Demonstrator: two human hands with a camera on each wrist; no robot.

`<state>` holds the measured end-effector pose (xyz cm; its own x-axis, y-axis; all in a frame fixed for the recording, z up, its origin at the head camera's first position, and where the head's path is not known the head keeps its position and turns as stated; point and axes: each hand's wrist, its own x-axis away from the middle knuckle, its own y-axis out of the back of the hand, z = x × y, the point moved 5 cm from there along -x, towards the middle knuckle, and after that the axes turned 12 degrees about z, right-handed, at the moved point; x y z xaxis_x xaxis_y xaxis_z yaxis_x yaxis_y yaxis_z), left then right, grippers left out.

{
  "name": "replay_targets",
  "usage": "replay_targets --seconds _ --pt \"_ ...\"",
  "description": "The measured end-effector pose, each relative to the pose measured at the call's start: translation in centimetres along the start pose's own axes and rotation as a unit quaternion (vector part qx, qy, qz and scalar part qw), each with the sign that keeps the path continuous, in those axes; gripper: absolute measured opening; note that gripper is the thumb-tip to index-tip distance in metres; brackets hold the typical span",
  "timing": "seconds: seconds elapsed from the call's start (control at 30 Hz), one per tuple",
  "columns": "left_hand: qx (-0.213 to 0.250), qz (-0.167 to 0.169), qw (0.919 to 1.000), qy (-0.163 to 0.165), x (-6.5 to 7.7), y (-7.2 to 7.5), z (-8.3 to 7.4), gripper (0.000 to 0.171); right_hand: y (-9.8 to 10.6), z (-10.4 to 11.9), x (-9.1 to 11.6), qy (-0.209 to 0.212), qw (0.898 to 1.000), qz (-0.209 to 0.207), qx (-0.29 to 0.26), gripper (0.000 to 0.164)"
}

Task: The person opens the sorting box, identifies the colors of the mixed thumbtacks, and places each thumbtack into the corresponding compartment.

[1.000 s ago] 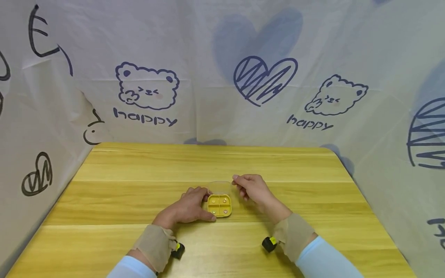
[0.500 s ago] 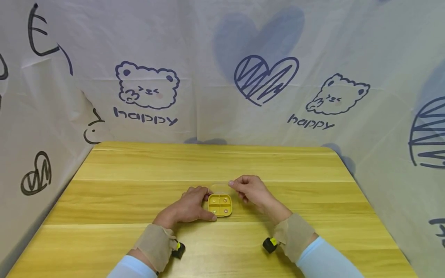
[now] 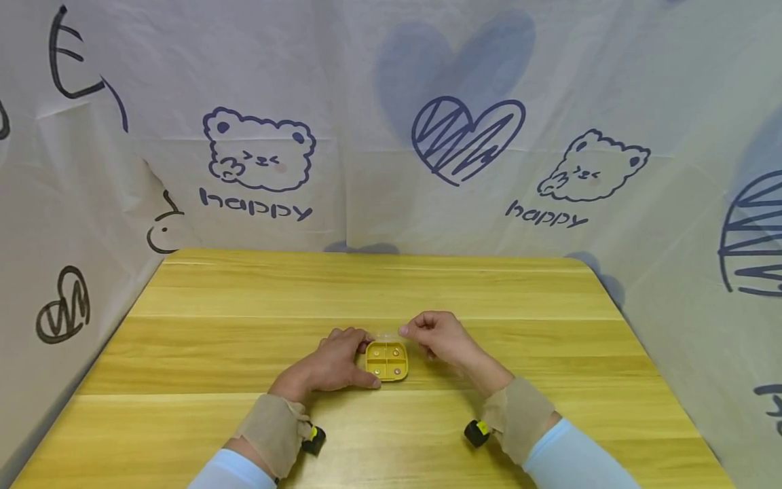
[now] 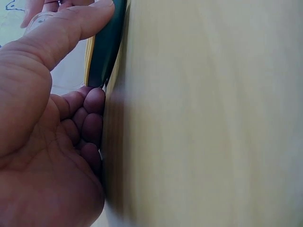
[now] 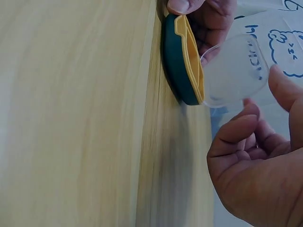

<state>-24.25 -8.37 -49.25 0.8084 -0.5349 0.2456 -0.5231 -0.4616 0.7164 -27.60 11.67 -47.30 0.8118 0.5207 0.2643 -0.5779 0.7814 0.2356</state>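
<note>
A small pill box [image 3: 387,361], yellow inside and dark green outside, sits on the table with a small round piece in each compartment. Its clear lid [image 5: 234,75] stands raised at the far side. My left hand [image 3: 332,362] grips the box from the left, thumb along the near edge and fingers at the back. The box's green side [image 4: 108,45] shows beyond the thumb in the left wrist view. My right hand [image 3: 441,336] is at the lid's right corner. In the right wrist view its thumb [image 5: 282,87] is at the lid's edge, fingers loosely curled below, apart from the thumb.
The wood-grained table [image 3: 244,288] stretches out around both hands. White cloth [image 3: 366,190] with drawn bears and hearts hangs behind and at the sides. Each wrist wears a band with a small black camera [image 3: 477,433].
My right hand has come in to the lid's right corner and moved slightly nearer. The lid has swung up from leaning back. My left hand keeps its grip on the pill box.
</note>
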Motion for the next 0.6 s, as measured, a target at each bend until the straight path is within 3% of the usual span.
replay_targets --seconds 0.1,0.27,0.4,0.6 --pt "-0.001 -0.001 1.0000 0.002 0.0 0.0 0.0 0.072 0.0 -0.2 0.0 -0.001 1.000 0.016 0.024 0.033" --pt "-0.004 0.005 1.0000 0.006 0.1 0.1 -0.1 0.075 -0.3 -0.2 0.2 0.002 0.996 0.058 0.068 0.053" --pt "-0.001 0.011 0.9999 0.008 0.1 0.1 -0.2 0.074 -0.7 -0.1 0.3 0.013 0.991 0.092 0.102 0.065" --pt "0.007 0.015 0.9999 0.003 0.2 0.2 -0.3 0.073 -1.5 -0.3 0.6 0.024 0.979 0.128 0.159 0.067"
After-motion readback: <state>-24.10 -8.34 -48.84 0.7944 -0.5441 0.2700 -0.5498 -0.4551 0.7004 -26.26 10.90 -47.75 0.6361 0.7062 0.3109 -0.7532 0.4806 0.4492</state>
